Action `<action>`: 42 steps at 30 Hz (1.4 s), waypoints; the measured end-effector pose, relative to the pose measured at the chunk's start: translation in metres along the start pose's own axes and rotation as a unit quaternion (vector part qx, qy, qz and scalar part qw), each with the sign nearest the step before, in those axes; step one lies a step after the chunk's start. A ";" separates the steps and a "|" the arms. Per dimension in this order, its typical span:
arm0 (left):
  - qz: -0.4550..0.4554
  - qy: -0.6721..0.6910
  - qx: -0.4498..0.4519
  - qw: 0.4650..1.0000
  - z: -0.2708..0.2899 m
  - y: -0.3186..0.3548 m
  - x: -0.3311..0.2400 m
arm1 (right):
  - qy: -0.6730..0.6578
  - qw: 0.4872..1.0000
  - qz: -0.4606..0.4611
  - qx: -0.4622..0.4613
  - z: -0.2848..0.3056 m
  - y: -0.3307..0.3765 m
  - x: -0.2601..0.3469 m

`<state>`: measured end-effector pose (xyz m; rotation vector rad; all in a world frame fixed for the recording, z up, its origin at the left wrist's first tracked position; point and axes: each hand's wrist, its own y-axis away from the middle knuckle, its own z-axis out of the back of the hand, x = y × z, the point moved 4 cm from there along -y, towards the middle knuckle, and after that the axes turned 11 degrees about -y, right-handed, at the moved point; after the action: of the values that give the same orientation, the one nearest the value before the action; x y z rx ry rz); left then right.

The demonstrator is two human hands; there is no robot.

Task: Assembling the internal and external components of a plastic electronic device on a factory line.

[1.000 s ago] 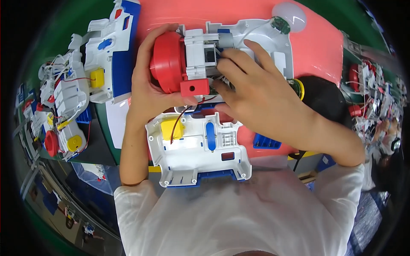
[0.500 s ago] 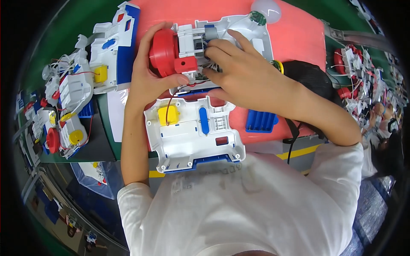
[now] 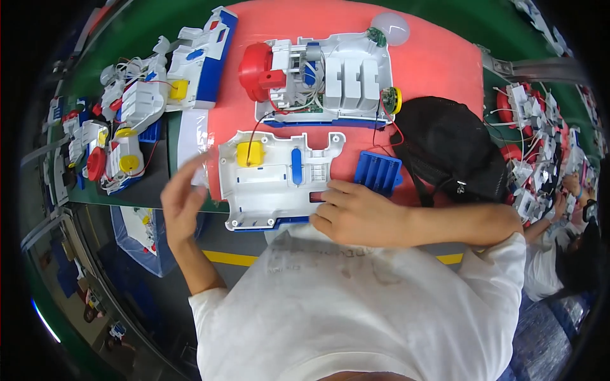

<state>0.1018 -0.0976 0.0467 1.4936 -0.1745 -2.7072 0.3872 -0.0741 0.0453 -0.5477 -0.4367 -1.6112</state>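
Here, the left hand [image 3: 181, 206] hangs with fingers spread, holding nothing, just left of the white toy shell half [image 3: 279, 178] lying on the red mat [image 3: 438, 63]. The right hand [image 3: 356, 213] rests fingers-down on that shell's near right edge, not clamped around it. Beyond its knuckles lies a blue battery cover [image 3: 377, 173]; farther off, the wired toy body [image 3: 327, 79].

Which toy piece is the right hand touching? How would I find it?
Look at the red mat, then its near edge. The white shell half lies there, under the right hand. Unlike the wired half behind it, it carries a yellow square and a blue slot.
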 end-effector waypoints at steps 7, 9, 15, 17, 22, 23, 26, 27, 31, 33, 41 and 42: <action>-0.118 -0.133 -0.009 0.984 -0.035 0.024 -0.004 | -0.261 0.962 0.039 -0.073 0.037 -0.003 -0.013; -0.194 -0.211 -0.096 0.953 -0.038 0.014 -0.010 | -0.283 0.955 0.042 -0.081 0.053 -0.005 -0.013; -0.248 0.027 -0.138 0.959 -0.028 0.002 -0.037 | -0.466 0.855 -0.045 -0.221 0.088 0.008 -0.012; -0.296 0.083 -0.111 0.945 -0.022 -0.002 -0.046 | -0.591 0.749 -0.029 -0.298 0.093 0.015 -0.012; -0.129 0.206 -0.125 0.962 -0.027 -0.011 -0.081 | -0.610 0.705 -0.087 -0.351 0.088 0.032 -0.013; -0.109 0.226 -0.104 0.962 -0.029 -0.015 -0.078 | -0.591 0.723 -0.105 -0.342 0.082 0.037 -0.014; -0.117 0.200 -0.111 0.966 -0.021 -0.006 -0.043 | -0.464 0.824 -0.131 -0.298 0.070 0.055 -0.022; -0.152 0.177 -0.116 0.965 -0.019 -0.005 -0.032 | -0.385 0.865 -0.145 -0.289 0.071 0.062 -0.028; -0.267 0.074 -0.117 0.954 -0.020 0.005 -0.022 | -0.054 0.942 -0.203 -0.263 0.067 0.074 -0.035; -0.231 0.054 -0.115 0.964 -0.030 0.005 -0.016 | 0.047 0.950 -0.251 -0.181 0.052 0.066 -0.034; -0.064 -0.013 -0.157 0.985 -0.048 0.024 0.004 | 0.071 0.945 -0.296 -0.117 0.042 0.058 -0.033; -0.061 -0.014 -0.160 0.985 -0.047 0.026 0.004 | -0.069 0.940 -0.283 -0.177 0.052 0.062 -0.033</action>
<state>0.1393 -0.1275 0.0217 1.4124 0.3469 -2.6812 0.4562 -0.0238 0.0661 -0.8648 -0.4348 -2.2373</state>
